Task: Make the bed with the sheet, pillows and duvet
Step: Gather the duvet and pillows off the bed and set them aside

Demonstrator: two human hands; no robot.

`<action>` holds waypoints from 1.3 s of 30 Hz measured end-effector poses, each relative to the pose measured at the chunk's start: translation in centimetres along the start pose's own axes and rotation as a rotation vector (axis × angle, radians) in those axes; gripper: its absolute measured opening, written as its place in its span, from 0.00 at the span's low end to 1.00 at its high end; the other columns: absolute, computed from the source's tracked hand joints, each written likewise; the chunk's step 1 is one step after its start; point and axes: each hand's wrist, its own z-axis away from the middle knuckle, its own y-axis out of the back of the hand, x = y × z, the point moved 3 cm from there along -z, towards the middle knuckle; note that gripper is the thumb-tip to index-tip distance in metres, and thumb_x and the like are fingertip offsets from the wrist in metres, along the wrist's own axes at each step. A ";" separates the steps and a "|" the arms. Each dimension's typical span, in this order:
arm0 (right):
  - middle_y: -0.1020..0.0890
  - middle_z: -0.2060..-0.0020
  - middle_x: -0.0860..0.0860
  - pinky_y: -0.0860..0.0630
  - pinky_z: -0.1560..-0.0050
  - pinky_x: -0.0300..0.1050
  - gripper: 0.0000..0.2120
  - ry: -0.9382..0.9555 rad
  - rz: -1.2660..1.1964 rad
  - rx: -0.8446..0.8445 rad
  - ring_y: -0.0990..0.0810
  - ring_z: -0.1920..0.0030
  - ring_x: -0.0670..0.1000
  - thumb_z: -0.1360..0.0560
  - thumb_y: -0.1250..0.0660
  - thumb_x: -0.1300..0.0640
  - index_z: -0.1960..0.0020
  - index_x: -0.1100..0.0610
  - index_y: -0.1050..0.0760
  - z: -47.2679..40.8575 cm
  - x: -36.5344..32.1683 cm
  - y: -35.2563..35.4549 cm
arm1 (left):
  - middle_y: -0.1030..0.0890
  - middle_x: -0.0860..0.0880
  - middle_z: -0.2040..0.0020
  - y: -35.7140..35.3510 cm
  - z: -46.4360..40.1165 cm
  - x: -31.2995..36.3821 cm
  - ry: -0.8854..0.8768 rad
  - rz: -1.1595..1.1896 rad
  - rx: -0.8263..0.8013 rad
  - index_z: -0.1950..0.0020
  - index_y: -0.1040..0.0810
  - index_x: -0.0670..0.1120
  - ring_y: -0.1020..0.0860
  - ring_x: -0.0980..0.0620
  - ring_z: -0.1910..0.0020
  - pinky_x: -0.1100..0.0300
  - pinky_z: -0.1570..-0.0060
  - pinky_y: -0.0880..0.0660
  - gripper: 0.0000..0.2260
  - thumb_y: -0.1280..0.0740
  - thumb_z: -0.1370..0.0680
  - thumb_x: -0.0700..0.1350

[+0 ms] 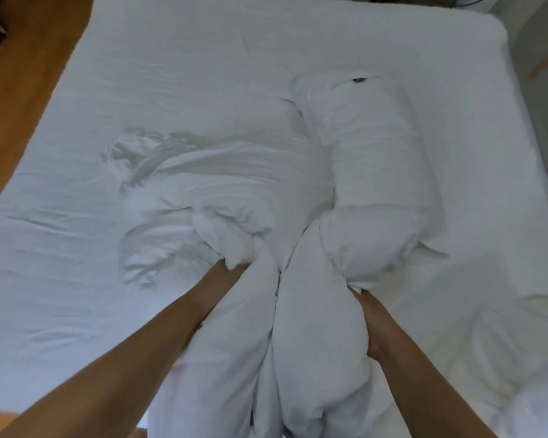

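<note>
Both hands, left hand point(225, 273) and right hand point(372, 314), were buried in the bunched duvet point(298, 248) near the bed's point(140, 74) near edge, apparently gripping folds, probably to spread it; fingers hidden.

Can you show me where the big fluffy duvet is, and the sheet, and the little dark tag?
duvet point(370, 172): head view, on its bunched roll right of middle.
sheet point(171, 74): head view, on the flat stretch near the far left.
dark tag point(359, 79): head view, on the tag itself, at the duvet's far end.
</note>
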 end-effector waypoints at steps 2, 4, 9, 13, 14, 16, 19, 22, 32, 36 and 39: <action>0.16 0.68 0.47 0.24 0.67 0.37 0.06 0.059 0.113 -0.027 0.17 0.66 0.44 0.21 0.33 0.56 0.55 0.57 0.21 1.7 0.1 -0.5 | 0.16 0.54 0.60 0.4 2.4 0.2 -0.014 0.028 0.017 0.53 0.18 0.49 0.19 0.58 0.56 0.68 0.56 0.26 0.10 0.33 0.24 0.54; 0.18 0.69 0.47 0.27 0.72 0.32 0.06 0.106 0.158 -0.022 0.20 0.72 0.39 0.20 0.33 0.58 0.56 0.57 0.22 3.7 -0.1 -1.1 | 0.16 0.59 0.62 0.8 5.2 1.2 -0.066 0.061 0.047 0.53 0.19 0.51 0.19 0.63 0.59 0.68 0.57 0.27 0.13 0.33 0.28 0.59; 0.19 0.75 0.45 0.27 0.74 0.32 0.08 0.200 0.221 -0.073 0.22 0.74 0.40 0.20 0.35 0.60 0.57 0.60 0.24 8.7 -1.2 -2.3 | 0.15 0.58 0.55 1.3 12.0 3.0 -0.142 0.185 0.203 0.45 0.19 0.52 0.18 0.61 0.53 0.63 0.51 0.26 0.06 0.34 0.20 0.49; 0.22 0.77 0.42 0.28 0.74 0.31 0.10 0.292 0.293 -0.151 0.23 0.75 0.38 0.19 0.36 0.63 0.59 0.57 0.27 11.8 -1.4 -2.3 | 0.16 0.62 0.55 0.6 17.9 4.5 -0.216 0.272 0.366 0.45 0.21 0.55 0.19 0.65 0.54 0.72 0.55 0.26 0.05 0.35 0.20 0.50; 0.22 0.77 0.41 0.29 0.73 0.30 0.10 0.320 0.321 -0.182 0.23 0.75 0.37 0.19 0.37 0.63 0.59 0.57 0.27 12.6 -1.5 -2.3 | 0.16 0.63 0.56 0.4 19.3 4.7 -0.224 0.294 0.402 0.46 0.22 0.57 0.20 0.67 0.55 0.74 0.57 0.27 0.05 0.35 0.20 0.50; 0.23 0.78 0.39 0.31 0.74 0.28 0.12 0.351 0.353 -0.210 0.25 0.76 0.36 0.19 0.38 0.64 0.61 0.56 0.29 14.2 -1.7 -2.0 | 0.16 0.64 0.56 -0.5 21.9 4.9 -0.246 0.326 0.468 0.46 0.23 0.57 0.20 0.68 0.55 0.75 0.59 0.27 0.04 0.35 0.20 0.50; 0.22 0.76 0.41 0.29 0.72 0.30 0.13 0.359 0.357 -0.223 0.24 0.74 0.37 0.18 0.39 0.62 0.61 0.57 0.29 16.6 -2.2 -1.1 | 0.16 0.62 0.54 -2.1 25.6 5.8 -0.276 0.372 0.544 0.45 0.22 0.56 0.19 0.65 0.54 0.74 0.60 0.26 0.05 0.35 0.20 0.50; 0.18 0.61 0.53 0.22 0.59 0.48 0.09 0.291 0.244 -0.248 0.19 0.59 0.52 0.17 0.40 0.58 0.55 0.57 0.26 18.8 -3.1 0.2 | 0.15 0.59 0.52 -3.4 28.3 7.3 -0.296 0.377 0.583 0.44 0.21 0.55 0.18 0.62 0.52 0.72 0.61 0.25 0.06 0.36 0.19 0.49; 0.23 0.65 0.46 0.28 0.65 0.35 0.10 0.503 0.213 -0.101 0.24 0.63 0.46 0.19 0.37 0.58 0.58 0.49 0.31 26.1 -6.7 0.7 | 0.17 0.65 0.54 -3.2 32.4 12.8 -0.433 0.274 0.553 0.49 0.22 0.64 0.19 0.66 0.54 0.68 0.59 0.25 0.06 0.38 0.21 0.54; 0.26 0.64 0.48 0.32 0.67 0.31 0.12 0.507 0.236 -0.021 0.29 0.65 0.44 0.18 0.39 0.57 0.60 0.50 0.34 28.1 -7.2 -0.8 | 0.18 0.65 0.52 -0.7 32.4 13.8 -0.491 0.209 0.482 0.44 0.23 0.60 0.20 0.68 0.53 0.69 0.56 0.25 0.10 0.38 0.23 0.57; 0.26 0.65 0.46 0.33 0.68 0.30 0.12 0.534 0.164 0.106 0.28 0.66 0.43 0.18 0.40 0.56 0.60 0.48 0.34 29.8 -6.7 -2.9 | 0.19 0.70 0.55 2.1 32.1 14.6 -0.490 0.186 0.404 0.46 0.26 0.65 0.22 0.73 0.55 0.72 0.57 0.27 0.07 0.36 0.24 0.57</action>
